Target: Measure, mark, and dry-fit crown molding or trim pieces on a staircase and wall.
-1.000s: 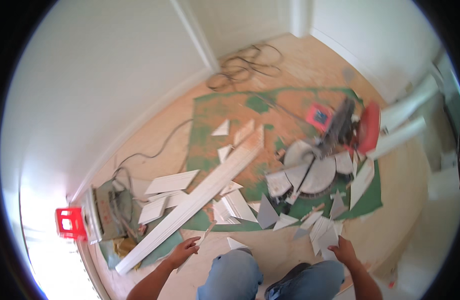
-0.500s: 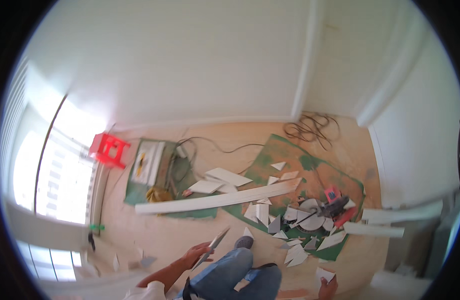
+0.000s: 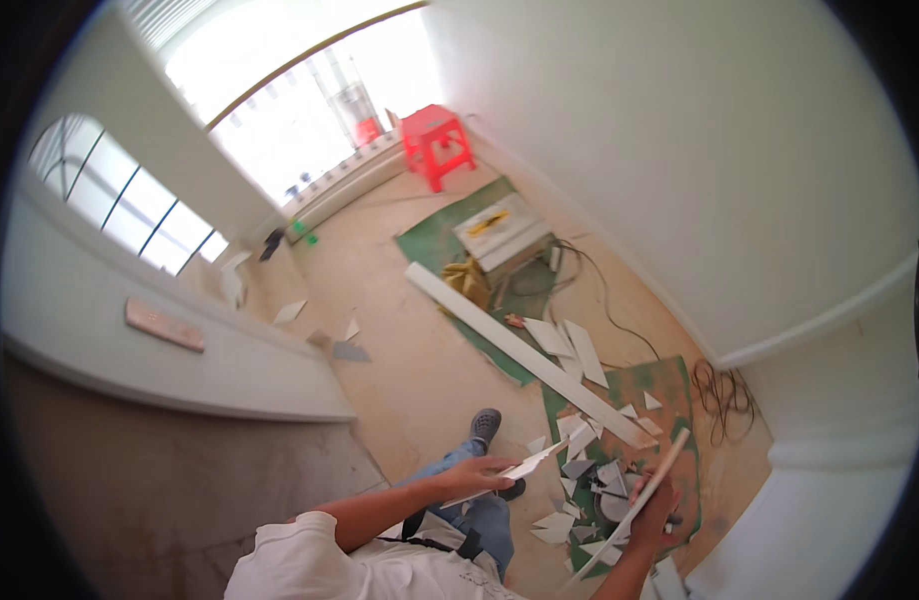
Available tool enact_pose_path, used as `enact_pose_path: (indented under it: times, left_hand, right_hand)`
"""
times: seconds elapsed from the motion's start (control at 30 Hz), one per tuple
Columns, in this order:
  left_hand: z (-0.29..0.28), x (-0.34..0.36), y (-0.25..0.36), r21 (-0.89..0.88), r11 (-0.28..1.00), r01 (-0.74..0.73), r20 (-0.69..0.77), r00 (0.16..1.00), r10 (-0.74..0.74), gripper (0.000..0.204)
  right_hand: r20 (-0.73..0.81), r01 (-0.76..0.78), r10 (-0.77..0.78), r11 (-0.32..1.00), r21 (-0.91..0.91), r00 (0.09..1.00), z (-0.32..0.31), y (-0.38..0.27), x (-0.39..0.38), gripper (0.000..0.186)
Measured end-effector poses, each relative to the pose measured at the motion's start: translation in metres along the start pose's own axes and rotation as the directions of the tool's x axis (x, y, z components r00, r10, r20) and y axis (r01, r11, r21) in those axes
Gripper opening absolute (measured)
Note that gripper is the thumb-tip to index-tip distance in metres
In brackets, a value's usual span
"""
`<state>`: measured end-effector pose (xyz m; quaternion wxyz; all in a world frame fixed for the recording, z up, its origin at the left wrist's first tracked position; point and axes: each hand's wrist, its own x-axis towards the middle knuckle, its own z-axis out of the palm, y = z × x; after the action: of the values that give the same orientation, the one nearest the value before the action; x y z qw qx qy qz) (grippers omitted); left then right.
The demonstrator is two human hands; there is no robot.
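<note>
My left hand (image 3: pixel 476 477) pinches a white trim piece (image 3: pixel 531 465), its tip seen at the left edge of the green mat (image 3: pixel 669 377). My right hand (image 3: pixel 659 512) is closed around a long white strip (image 3: pixel 673 452), overhanging the mat's lower edge.

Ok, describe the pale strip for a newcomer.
Find the green mat beside the coiled cable. Over it in view, the right hand holds the pale strip. It looks slimmer than the floor's long white board, and longer than the pointed offcuts.
</note>
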<state>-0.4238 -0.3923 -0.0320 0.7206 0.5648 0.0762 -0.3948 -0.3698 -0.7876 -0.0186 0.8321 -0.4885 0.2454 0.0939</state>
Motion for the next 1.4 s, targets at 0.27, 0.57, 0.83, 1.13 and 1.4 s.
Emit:
enact_pose_path:
  times: [0.27, 0.57, 0.83, 1.13, 1.4]
  left_hand:
    - [-0.068, -0.05, 0.051, 0.733, 0.635, -0.245, -0.208, 0.808, 0.551, 0.07]
    - [-0.224, -0.078, 0.083, 0.728, 0.631, -0.267, -0.352, 0.645, 0.678, 0.078]
    - [-0.369, -0.123, 0.132, 0.011, 0.996, -0.092, -0.482, 0.872, 0.085, 0.075]
    - [-0.432, -0.12, 0.155, -0.068, 0.994, -0.083, -0.659, 0.752, 0.017, 0.044]
    - [-0.448, -0.142, 0.164, -0.101, 0.982, 0.156, -0.905, 0.395, -0.156, 0.04]
  right_hand:
    - [0.303, 0.15, 0.314, 0.428, -0.891, 0.9, 0.224, 0.049, 0.055, 0.051]
    - [0.33, 0.07, 0.417, 0.528, -0.846, 0.847, 0.448, 0.103, 0.087, 0.067]
    - [0.538, 0.495, 0.535, 0.238, -0.836, 0.652, 0.596, 0.15, 0.117, 0.064]
    - [0.738, 0.601, 0.599, 0.478, -0.64, 0.31, 0.654, 0.245, 0.185, 0.048]
    - [0.389, -0.118, 0.689, 0.566, -0.816, 0.612, 0.658, 0.26, 0.335, 0.03]
